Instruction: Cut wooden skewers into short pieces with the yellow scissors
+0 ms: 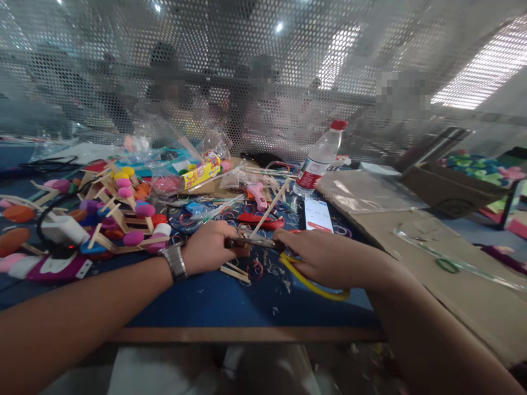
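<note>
My right hand (321,255) is closed around yellow-handled pliers (315,285), whose dark metal jaws point left. At the tip of those jaws, the fingers of my left hand (212,247) are pinched together; what lies between them is mostly hidden. A thin wooden stick (270,208) slants up and away from beside the jaws. Just below my left hand, several short wooden stick pieces (235,273) lie on the blue table (247,312). A red-handled tool (261,221) rests behind the pliers.
Stick-and-colored-oval assemblies (123,214) crowd the left, around a purple power strip (57,267). A pink glue gun (257,196), a lit phone (318,214) and a red-capped bottle (319,159) stand or lie farther back. Cardboard (411,241) covers the right, before a perforated metal screen (230,49).
</note>
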Motion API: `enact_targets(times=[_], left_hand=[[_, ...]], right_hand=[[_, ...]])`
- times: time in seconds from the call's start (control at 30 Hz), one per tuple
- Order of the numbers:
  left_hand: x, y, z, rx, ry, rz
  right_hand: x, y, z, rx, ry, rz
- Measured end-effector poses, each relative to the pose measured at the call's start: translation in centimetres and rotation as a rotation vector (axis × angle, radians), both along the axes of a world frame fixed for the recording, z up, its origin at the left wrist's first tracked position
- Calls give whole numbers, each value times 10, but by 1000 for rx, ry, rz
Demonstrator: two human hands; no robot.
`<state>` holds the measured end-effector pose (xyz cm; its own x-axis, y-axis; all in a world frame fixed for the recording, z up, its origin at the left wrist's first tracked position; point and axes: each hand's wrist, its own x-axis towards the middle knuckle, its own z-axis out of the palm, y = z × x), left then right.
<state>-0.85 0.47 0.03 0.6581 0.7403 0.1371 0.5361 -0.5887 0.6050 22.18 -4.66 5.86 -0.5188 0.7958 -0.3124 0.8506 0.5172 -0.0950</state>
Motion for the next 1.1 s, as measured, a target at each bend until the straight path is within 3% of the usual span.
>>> enact_targets(times=[0.3,0.47,0.7,1.1], left_hand=[[-2,1,3,-81,-159,-4],[-2,0,5,-118,-278,64],[-1,0,5,-315,-386,79],[-2,4,4,-420,-426,53]], right_hand=[[10,13,-2,-82,99,-11],[16,24,-6,-173,345,55],[17,28,-12,-228,548,76],[21,30,-18,-270,615,59]])
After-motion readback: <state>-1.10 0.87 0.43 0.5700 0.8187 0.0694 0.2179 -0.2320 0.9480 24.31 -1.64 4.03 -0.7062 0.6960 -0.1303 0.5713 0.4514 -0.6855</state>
